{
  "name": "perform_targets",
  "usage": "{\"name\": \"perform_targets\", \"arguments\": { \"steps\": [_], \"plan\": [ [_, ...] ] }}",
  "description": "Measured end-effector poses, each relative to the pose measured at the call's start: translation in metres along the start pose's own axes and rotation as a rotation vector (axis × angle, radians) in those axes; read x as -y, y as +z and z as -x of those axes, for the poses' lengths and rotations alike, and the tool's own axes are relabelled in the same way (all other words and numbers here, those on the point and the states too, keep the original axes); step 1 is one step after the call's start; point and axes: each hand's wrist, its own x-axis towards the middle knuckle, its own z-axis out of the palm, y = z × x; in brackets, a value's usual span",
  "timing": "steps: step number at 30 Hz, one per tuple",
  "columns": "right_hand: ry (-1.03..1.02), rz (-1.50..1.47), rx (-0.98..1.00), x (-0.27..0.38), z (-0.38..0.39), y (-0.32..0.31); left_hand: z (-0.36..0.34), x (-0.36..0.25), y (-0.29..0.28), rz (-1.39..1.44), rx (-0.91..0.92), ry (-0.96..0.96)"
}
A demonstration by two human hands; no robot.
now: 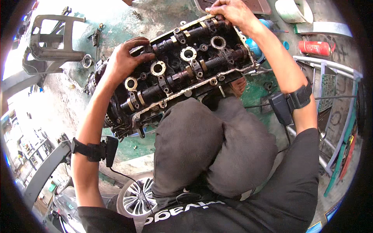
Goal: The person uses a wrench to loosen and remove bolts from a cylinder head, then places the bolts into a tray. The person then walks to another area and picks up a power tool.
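Well, the engine part (176, 73) lies slantwise beyond the knees (189, 124) — left hand (126, 60) on its far edge, thumb and fingers apart; right hand (235, 15) at the far right corner, its pinch unclear — with a red extinguisher (315, 47) off right.

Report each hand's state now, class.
Left hand: half-curled at far edge of engine head; grip unclear.
Right hand: curled at its far right corner; grip unclear.

A stained green-and-grey floor (120, 23) bears a red fire extinguisher (314, 47) on its side, a white bucket (286, 11) and a spoked wheel (138, 197).
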Motion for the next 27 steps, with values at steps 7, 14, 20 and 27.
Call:
{"name": "perform_targets", "arguments": {
  "steps": [7,14,20,27],
  "plan": [
    [-0.072,0.063,-0.115,0.008,-0.011,0.008,0.000,-0.023,0.009,-0.116,0.017,-0.140],
    [-0.122,0.374,-0.207,0.013,-0.054,0.012,0.002,-0.002,0.016,-0.028,-0.103,0.032],
    [-0.088,0.405,-0.372,0.024,-0.119,0.059,-0.009,0.013,0.033,-0.022,-0.431,-0.103],
    [-0.177,0.537,-0.143,0.065,-0.094,0.131,-0.024,0.004,0.046,-0.171,-0.447,-0.342]
  ]
}}
